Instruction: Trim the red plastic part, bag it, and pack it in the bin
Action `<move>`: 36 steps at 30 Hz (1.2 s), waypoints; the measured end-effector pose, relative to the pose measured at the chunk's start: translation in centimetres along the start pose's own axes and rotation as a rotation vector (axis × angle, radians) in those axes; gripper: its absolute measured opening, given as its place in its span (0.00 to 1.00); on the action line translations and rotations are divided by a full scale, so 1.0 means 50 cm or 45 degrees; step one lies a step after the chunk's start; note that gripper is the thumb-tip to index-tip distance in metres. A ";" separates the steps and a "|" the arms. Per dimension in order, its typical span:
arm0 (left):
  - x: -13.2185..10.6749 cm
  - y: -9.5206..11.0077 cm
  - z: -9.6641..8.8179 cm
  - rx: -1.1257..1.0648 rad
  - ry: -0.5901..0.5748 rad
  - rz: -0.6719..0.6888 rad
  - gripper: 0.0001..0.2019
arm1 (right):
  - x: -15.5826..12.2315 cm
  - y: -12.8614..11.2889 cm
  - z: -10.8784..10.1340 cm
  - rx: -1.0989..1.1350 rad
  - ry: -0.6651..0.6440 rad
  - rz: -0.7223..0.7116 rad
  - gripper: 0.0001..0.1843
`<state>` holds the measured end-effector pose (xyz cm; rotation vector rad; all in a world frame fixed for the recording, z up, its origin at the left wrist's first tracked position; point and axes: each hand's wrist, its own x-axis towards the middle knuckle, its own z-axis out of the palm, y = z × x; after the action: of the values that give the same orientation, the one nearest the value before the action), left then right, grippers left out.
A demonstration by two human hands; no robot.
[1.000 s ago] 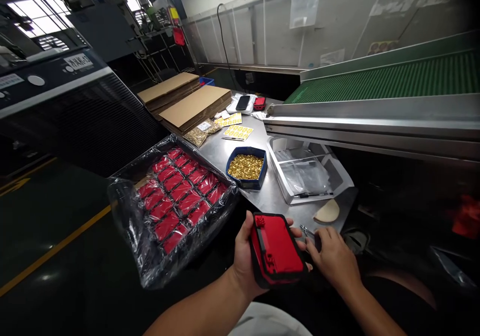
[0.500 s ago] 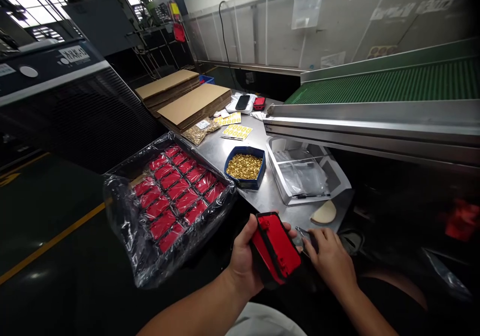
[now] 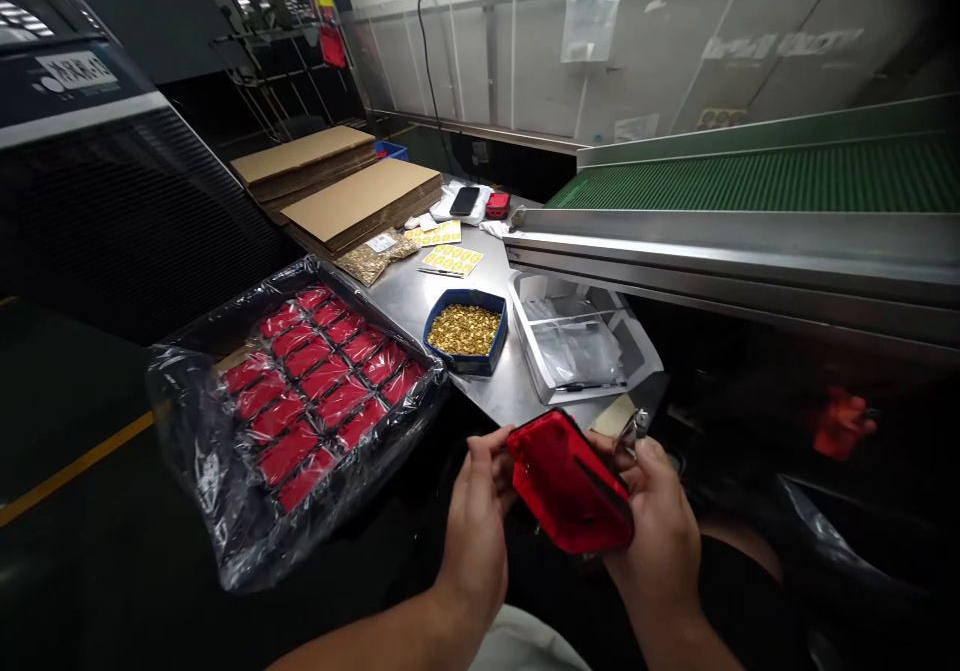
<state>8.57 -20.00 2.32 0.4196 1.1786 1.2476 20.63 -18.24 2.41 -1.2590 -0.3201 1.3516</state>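
Between my hands is a small red plastic case with black edging, tilted so that a hollow red inside faces me. My left hand pinches its left edge with thumb and fingers. On the other side my right hand grips the right edge. A small shiny metal tool sticks up from the fingers of that hand; its exact kind is unclear. Just beyond the case lies a pale, flat, rounded piece, partly covered by the tool and fingers.
A plastic-lined box of red cases stands left. On the metal table are a blue tray of small brass-coloured parts, a white bin of clear bags, sticker sheets and cardboard stacks. A green conveyor rises right.
My right hand has come left onto the case, the metal tool still in its fingers. The case has turned from its flat red face to its hollow side. The view has shifted right.
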 end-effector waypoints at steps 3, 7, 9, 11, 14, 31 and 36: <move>-0.003 0.000 -0.009 0.141 0.093 0.406 0.13 | 0.016 -0.012 -0.010 0.236 -0.099 0.380 0.15; -0.003 0.016 0.011 -0.404 -0.088 0.132 0.13 | -0.003 0.008 -0.004 0.169 -0.051 0.408 0.13; 0.002 0.028 0.022 -0.667 -0.263 -0.223 0.22 | -0.005 0.018 -0.003 0.112 -0.014 0.269 0.14; 0.008 0.037 0.024 -0.742 -0.340 -0.390 0.29 | 0.002 0.016 -0.008 0.047 0.019 0.111 0.15; 0.014 0.038 0.018 -0.686 -0.281 -0.425 0.34 | 0.004 -0.011 -0.022 -0.245 0.124 -0.232 0.16; -0.002 0.035 0.018 -0.500 -0.220 -0.552 0.35 | -0.050 -0.081 -0.003 -1.594 -0.868 -0.999 0.05; -0.007 0.036 0.018 -0.483 -0.228 -0.639 0.35 | -0.046 -0.108 0.000 -1.622 -0.992 -1.016 0.04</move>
<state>8.48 -19.39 4.27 -0.0497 0.8023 0.9395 22.89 -18.76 7.79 -1.2104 -2.2219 0.7777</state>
